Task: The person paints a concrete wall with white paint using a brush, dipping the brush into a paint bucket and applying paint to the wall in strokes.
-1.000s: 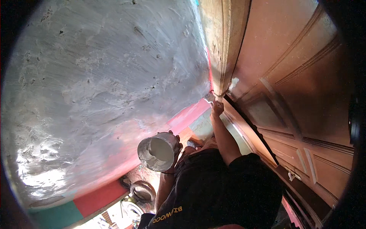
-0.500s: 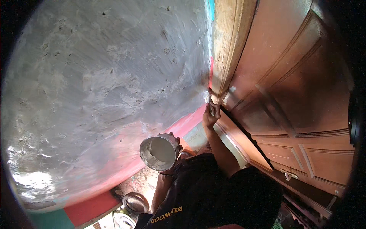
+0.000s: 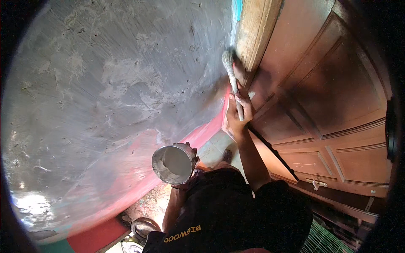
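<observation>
My right hand (image 3: 242, 110) is closed around the whitish, smeared handle of a paintbrush (image 3: 231, 75). Its bristles point away from me and meet the edge of the grey plastered wall (image 3: 126, 71), beside the wooden door frame (image 3: 252, 40). Lower down and to the left, my left hand (image 3: 195, 157) grips a round metal can (image 3: 154, 162) from its right side, the fingers curled over the outer wall. Pale whitish paint (image 3: 177, 162) is inside the can, whose open top faces up. Most of the left palm is hidden behind the can.
A brown panelled door (image 3: 320, 84) stands to the right, with a handle (image 3: 317, 184) low on it. Pink paint (image 3: 202, 131) runs along the wall's lower part. A tyre (image 3: 143, 227) lies at the lower left, and a green wire rack (image 3: 325, 238) is at the lower right.
My right hand has raised the brush farther up along the wall edge, and more of the brush now shows. The can in my left hand has shifted slightly left and up.
</observation>
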Motion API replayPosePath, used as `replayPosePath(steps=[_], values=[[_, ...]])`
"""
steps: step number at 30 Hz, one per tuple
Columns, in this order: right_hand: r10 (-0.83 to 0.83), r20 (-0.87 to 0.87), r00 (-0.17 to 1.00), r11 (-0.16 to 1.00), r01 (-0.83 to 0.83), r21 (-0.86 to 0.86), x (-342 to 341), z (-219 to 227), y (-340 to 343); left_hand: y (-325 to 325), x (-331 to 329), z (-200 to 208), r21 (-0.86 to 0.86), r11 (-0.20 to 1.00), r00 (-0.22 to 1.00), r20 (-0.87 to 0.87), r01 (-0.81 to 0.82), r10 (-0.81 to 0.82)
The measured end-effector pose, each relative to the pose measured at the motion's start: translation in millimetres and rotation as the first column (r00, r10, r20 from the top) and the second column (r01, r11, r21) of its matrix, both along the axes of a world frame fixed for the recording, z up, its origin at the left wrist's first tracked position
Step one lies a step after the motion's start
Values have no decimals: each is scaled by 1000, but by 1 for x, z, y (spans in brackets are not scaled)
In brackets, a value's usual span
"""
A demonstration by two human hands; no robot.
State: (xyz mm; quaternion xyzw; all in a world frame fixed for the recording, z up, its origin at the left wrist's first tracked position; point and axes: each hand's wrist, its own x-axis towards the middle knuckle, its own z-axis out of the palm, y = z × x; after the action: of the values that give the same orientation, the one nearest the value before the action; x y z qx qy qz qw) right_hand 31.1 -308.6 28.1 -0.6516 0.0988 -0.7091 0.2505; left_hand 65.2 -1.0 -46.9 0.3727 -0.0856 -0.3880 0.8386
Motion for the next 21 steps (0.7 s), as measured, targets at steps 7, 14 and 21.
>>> replayPosePath(steps=[7, 14, 21], values=[[-87, -139, 986, 987, 66, -149, 9, -93, -5, 8, 0, 31, -353, 934, 907, -408, -51, -105], [-64, -332, 941, 987, 108, 115, -3, -261, 14, 24, 10, 6, -477, 877, 779, -570, -54, -262], [-51, -395, 917, 983, 116, 142, 3, -294, 13, 19, -3, 22, -558, 819, 720, -623, -134, -306]])
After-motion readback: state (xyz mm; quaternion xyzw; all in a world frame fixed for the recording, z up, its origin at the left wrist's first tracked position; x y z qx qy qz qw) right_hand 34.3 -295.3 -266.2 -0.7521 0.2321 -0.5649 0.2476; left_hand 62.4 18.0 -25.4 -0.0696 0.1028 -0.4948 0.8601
